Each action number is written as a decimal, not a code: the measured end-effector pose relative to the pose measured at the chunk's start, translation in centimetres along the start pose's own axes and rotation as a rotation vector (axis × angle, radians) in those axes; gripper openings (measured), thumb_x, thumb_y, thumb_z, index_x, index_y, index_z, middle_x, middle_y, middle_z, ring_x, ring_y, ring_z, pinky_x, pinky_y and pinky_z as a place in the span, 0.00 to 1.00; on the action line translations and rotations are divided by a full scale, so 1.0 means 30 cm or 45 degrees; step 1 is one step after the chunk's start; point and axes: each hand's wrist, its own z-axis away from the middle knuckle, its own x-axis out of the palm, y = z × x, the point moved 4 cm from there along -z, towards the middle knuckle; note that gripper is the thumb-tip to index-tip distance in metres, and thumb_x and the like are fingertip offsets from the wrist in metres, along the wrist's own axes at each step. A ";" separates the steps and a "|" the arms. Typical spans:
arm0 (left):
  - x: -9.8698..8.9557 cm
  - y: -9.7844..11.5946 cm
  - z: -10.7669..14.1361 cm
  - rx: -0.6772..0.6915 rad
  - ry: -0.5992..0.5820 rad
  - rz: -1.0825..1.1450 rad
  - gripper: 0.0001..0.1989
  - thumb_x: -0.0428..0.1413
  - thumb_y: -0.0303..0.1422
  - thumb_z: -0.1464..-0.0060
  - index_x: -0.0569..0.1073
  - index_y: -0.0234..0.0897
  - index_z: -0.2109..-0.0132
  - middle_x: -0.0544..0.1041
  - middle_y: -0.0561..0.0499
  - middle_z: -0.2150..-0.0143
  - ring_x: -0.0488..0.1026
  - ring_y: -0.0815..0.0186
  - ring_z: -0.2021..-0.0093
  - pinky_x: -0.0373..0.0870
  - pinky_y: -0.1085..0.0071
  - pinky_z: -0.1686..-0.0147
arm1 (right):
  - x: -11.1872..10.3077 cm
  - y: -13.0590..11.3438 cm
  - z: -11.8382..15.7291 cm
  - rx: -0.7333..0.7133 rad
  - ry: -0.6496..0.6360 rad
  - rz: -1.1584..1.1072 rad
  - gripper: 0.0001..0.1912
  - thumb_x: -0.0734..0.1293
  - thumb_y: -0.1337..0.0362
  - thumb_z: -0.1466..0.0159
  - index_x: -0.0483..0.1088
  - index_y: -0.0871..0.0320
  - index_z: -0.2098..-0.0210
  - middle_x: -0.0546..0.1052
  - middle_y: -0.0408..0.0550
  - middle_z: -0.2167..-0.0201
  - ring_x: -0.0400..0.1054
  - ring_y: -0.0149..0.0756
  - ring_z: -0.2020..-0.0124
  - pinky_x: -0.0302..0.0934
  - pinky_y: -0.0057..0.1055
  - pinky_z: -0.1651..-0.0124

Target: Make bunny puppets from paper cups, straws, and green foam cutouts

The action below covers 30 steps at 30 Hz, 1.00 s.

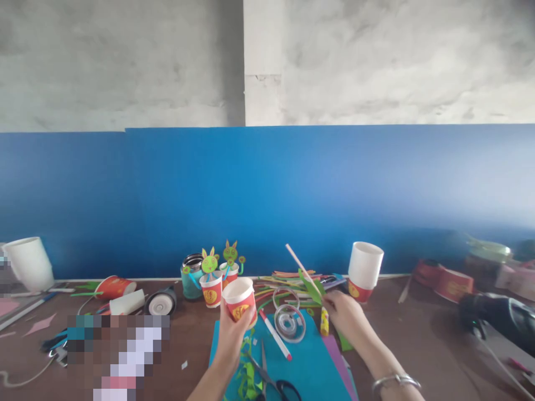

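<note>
My left hand [233,334] is wrapped round a red-and-white paper cup [239,299], upright with its mouth up. My right hand [345,312] is closed, fingertips down at a piece of green paper [311,287] and the end of a pale stick [298,262]. What those fingers hold, if anything, is hidden. A yellow tube [325,323] shows just below them. Between my hands lie rolls of clear tape [288,323] and a white marker with a red tip [276,336]. Open scissors [271,376] and green paper scraps [249,379] rest on blue paper [311,370].
Two cups with green rabbit faces [210,263] stand behind my left hand, near a teal can [191,284]. Coloured strips [271,289] lie in the middle. Stacked cups [365,267] stand right; a tipped red cup [116,287] lies left. A blue panel [267,195] closes the back.
</note>
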 end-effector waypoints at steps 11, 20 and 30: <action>0.034 -0.041 0.038 0.255 -0.421 -0.454 0.32 0.61 0.33 0.55 0.58 0.41 0.43 0.72 0.45 0.50 0.72 0.59 0.52 0.68 0.63 0.52 | -0.042 -0.282 0.105 0.315 0.026 -1.400 0.19 0.63 0.49 0.42 0.70 0.58 0.75 0.63 0.39 0.83 0.59 0.30 0.78 0.55 0.26 0.75; 0.028 -0.051 0.069 0.701 -0.481 -0.814 0.27 0.57 0.29 0.49 0.58 0.42 0.44 0.67 0.41 0.45 0.68 0.56 0.46 0.67 0.60 0.50 | 0.039 -0.365 0.155 0.400 -0.069 -1.413 0.24 0.67 0.42 0.49 0.66 0.59 0.73 0.72 0.43 0.83 0.57 0.25 0.87 0.44 0.20 0.87; 0.023 -0.047 0.057 0.609 -0.520 -0.616 0.25 0.62 0.33 0.54 0.67 0.42 0.47 0.70 0.42 0.47 0.69 0.53 0.48 0.67 0.58 0.49 | 0.073 -0.397 0.173 0.345 -0.425 -1.364 0.24 0.66 0.43 0.47 0.64 0.60 0.77 0.69 0.40 0.88 0.50 0.20 0.92 0.35 0.21 0.88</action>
